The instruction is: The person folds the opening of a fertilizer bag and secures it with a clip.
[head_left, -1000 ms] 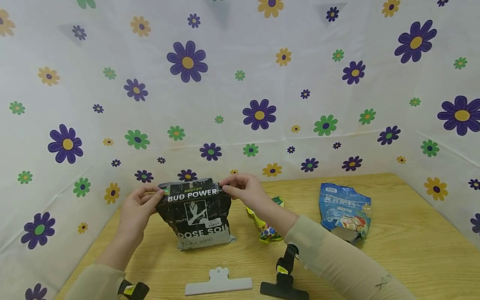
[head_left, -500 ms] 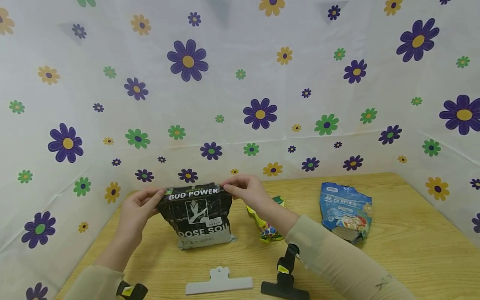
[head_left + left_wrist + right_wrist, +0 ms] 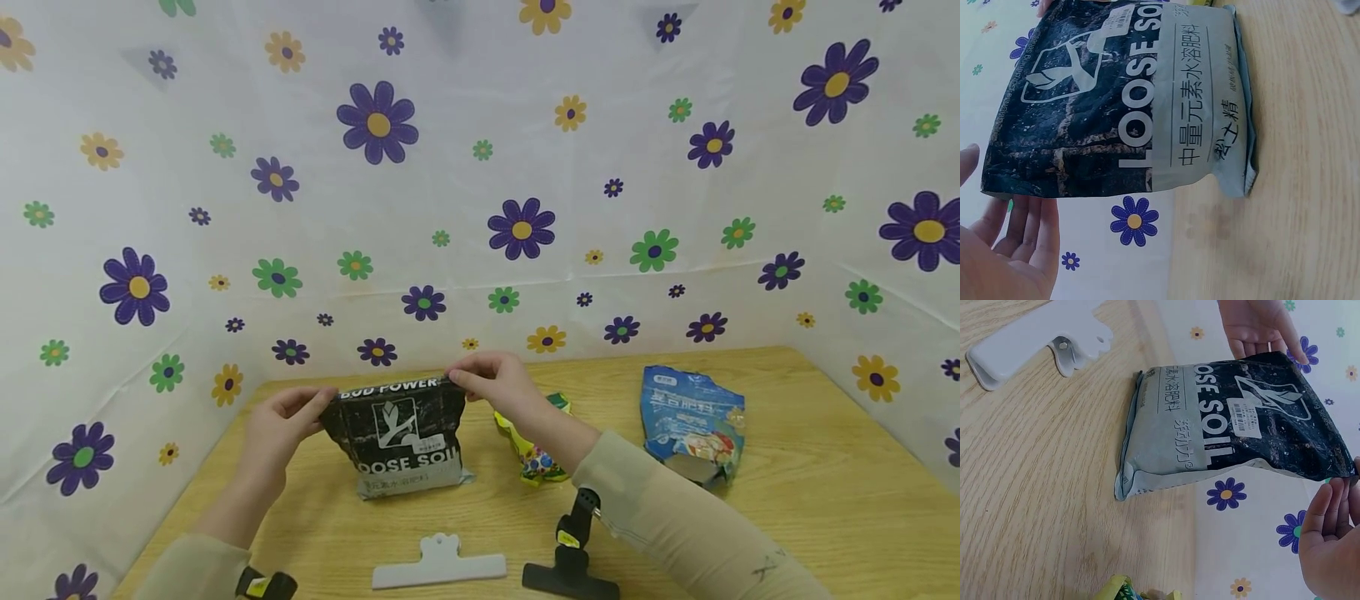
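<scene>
"How will that black bag [image 3: 397,440] handle?"

"Probably with some weight: its lower part bulges. The wrinkled film looks soft and a little slippery, tough rather than fragile."

"And the hold?"

"The left hand [image 3: 273,429] pinches the upper left corner, the right hand [image 3: 498,387] the upper right. Both are clamped on the film. That seems sensible for keeping the top taut; for lifting, a hold round the fuller lower part would likely serve better."

"Where does it stand?"

"On the left of the table [image 3: 825,433], sealed base down, top edge up."

"Which way does it point?"

"Its printed face looks to the near side, lettering upright. The wrist views suggest the long axis runs from base to top; the head view foreshortens it, so that's a judgement."
</scene>
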Demonstrator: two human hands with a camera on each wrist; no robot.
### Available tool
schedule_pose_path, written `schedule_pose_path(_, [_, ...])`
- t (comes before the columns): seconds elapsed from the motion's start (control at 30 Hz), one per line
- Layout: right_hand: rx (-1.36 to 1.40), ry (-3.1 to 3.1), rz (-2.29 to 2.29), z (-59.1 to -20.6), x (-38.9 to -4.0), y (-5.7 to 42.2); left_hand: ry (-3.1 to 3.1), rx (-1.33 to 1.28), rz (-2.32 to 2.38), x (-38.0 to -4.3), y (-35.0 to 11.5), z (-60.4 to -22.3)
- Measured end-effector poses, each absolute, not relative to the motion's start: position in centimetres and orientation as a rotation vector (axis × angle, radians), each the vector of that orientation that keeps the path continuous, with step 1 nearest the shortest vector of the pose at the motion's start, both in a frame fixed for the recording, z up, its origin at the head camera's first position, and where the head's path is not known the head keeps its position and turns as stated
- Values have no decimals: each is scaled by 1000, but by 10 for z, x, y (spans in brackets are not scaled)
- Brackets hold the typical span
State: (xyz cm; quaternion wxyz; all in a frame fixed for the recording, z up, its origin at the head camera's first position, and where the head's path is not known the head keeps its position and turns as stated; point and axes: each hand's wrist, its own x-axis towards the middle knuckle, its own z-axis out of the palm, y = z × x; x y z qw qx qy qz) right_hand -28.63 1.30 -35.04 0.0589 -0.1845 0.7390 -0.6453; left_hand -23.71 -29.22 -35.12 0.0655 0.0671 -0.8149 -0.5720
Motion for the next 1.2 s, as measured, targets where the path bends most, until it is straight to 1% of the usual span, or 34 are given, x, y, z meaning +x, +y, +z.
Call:
schedule_pose_path(0.37, [-555, 2242, -1905, -354, -284, 15, -2474, 183, -1721, -235, -295, -360])
schedule_pose_path(0.87, [-564, 2240, -1909, -355, -286, 17, -2578, 277, -1595, -236, -294, -362])
schedule_pose_path(1.2, [-578, 2255, -1944, -357, -286, 15, -2549, 319, -1626, -234, -294, -364])
